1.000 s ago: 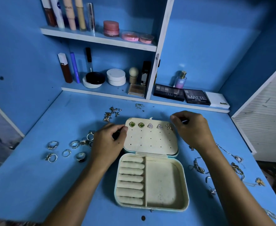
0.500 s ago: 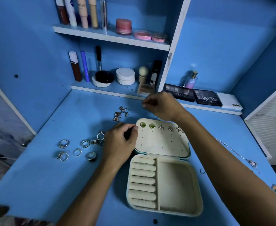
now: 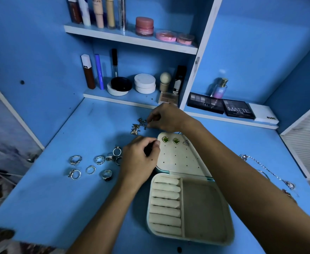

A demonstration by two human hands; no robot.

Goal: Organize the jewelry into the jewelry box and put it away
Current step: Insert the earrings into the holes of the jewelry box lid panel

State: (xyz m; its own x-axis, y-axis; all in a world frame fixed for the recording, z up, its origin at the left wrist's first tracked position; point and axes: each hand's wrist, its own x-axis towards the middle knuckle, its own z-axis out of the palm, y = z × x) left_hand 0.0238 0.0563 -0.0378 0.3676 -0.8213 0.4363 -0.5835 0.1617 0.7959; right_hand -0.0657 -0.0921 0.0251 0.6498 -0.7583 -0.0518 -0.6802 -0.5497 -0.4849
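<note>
on the blue desk: cream jewelry box [image 3: 203, 215] lies open, front centre; pale teal edge shows at the hinge
box base: left side holds a column of padded ring rolls [image 3: 166, 206], all bare; right side is one plain compartment [image 3: 205, 209], nothing in it
box lid: lid panel [image 3: 179, 158] laid flat behind the base, dotted with small holes; two green stud earrings [image 3: 170, 140] and a silver triangular stud [image 3: 186, 143] sit along its top row; the rest of that row is hidden by the right forearm
left hand: left hand [image 3: 139, 158] curled at the lid's left edge; fingers closed, thumb tip touching the lid; something dark sits inside the fist, cannot tell what
right hand: right hand [image 3: 166, 117] reaches across behind the lid; fingertips pinched at the edge of the loose earring pile [image 3: 138, 126]; cannot tell if a piece is gripped
rings: loose rings [image 3: 93, 165] scattered left of the box, just beside the left hand
chains: necklaces [image 3: 267, 171] strung out on the desk's right side, well apart from the box
</note>
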